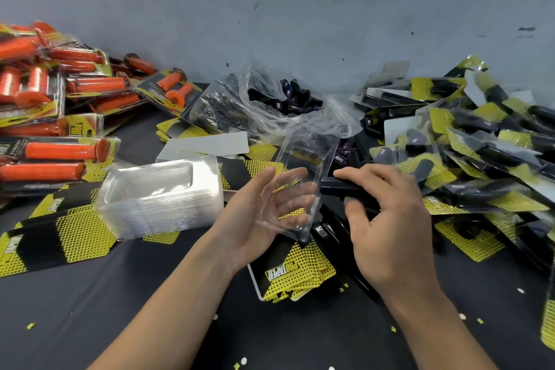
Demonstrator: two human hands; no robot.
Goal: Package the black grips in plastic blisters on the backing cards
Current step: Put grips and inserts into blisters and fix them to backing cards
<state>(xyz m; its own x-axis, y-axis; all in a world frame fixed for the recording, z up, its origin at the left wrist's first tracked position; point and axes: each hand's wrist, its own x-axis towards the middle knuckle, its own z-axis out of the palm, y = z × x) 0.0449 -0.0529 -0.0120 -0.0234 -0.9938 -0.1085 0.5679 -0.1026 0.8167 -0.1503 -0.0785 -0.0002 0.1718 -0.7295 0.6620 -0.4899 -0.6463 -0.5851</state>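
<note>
the left hand is spread, palm up, and a clear blister rests tilted on its straight fingers, cradled rather than pinched. the right hand is curled round a black grip, whose end touches the blister's right wall, above the middle of the surface.

the main risk looks like the blister itself. as it is only cradled, a firm push from the grip could slide it off the fingers or tip it over. the thin wall might also buckle or crease if the grip comes in at an angle and catches the rim instead of entering the pocket. whether the pocket faces the grip squarely cannot be told, as the plastic is clear and full of glare.

a card lies just below the hands on the near side, so a dropped blister would likely land on it.

a blister stack sits just left of the left hand. a bag of more black grips lies far and central, by the wall. orange packs are piled at the far left. black packs are heaped on the right, close to the right hand, and that loose slope could slip into the working spot. nothing stands between grip and blister.
</note>
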